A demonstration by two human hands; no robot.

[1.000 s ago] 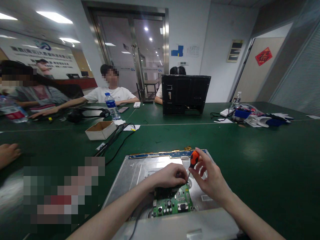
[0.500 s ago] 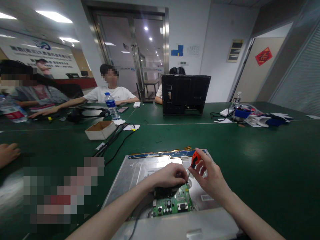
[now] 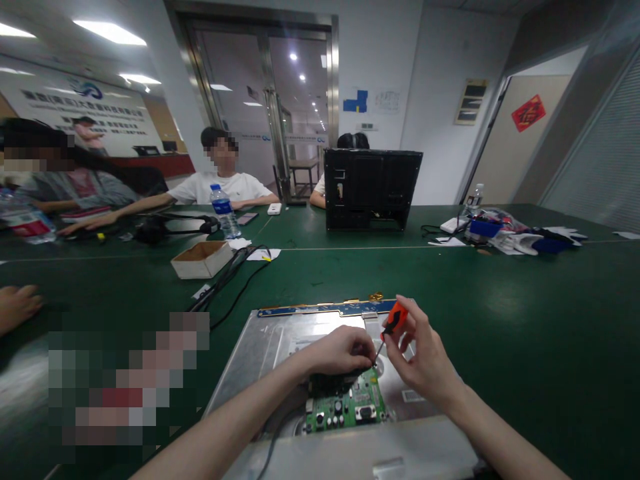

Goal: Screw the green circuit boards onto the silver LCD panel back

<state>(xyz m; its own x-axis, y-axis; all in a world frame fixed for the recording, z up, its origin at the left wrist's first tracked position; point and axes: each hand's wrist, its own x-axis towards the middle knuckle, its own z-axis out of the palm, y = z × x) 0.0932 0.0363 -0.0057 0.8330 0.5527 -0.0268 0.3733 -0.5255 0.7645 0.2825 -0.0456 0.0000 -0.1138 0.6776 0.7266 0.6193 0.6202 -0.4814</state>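
Note:
A flat metal panel (image 3: 265, 347) lies in front of me, with a green circuit board (image 3: 345, 407) on it and a blue strip (image 3: 320, 309) along its far edge. My right hand (image 3: 420, 343) grips an orange and black screwdriver (image 3: 395, 320), thumb and fingers round its handle. The tilted shaft points down to the board's upper right corner. There, my left hand (image 3: 343, 350) has its fingers pinched together beside the tip; what they hold, if anything, is hidden. A dark cable runs under my left forearm.
Beyond the panel are an open box (image 3: 200, 261), black cables (image 3: 220, 287), a water bottle (image 3: 223, 212) and an upright black monitor casing (image 3: 373, 190). Gloves and bags (image 3: 520, 237) lie at the far right. Another person's hand (image 3: 19, 308) rests at the left; people sit across the table.
The screwdriver handle has shifted slightly right and leans more to the right, with my right fingers moved along with it. My left hand has stayed in place.

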